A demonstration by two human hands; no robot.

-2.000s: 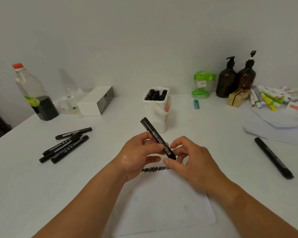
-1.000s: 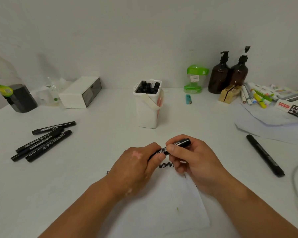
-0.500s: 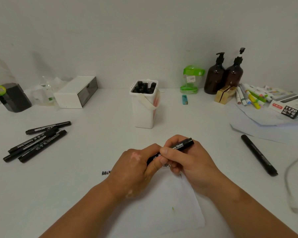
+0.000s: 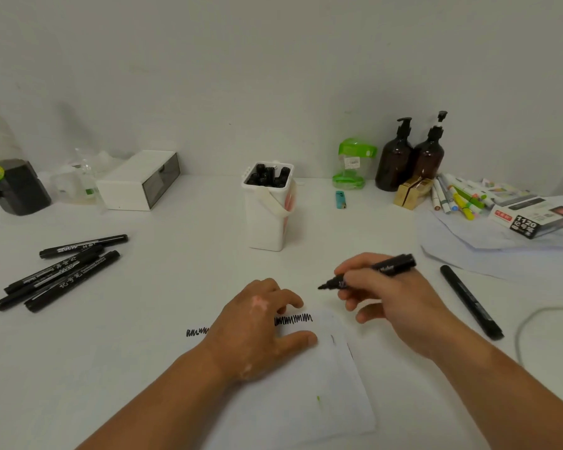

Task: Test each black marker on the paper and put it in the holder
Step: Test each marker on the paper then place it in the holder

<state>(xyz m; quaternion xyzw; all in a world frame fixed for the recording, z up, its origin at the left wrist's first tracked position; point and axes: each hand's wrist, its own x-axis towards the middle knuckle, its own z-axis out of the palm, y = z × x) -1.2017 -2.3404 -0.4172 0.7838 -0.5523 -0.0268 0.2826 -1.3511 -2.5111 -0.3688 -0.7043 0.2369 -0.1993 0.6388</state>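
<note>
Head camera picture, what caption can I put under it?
Right hand holds an uncapped black marker near the scribbled paper while the left hand rests on it.

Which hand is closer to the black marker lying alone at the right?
Right. The right hand, holding an uncapped marker, is just left of the lone marker, not touching it. The left hand rests on the paper, farther left.

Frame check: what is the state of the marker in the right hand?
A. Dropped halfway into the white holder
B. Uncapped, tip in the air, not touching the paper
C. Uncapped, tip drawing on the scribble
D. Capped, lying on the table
B: the right hand grips the black marker with its bare tip showing, held off the paper and apart from the scribble.
</note>
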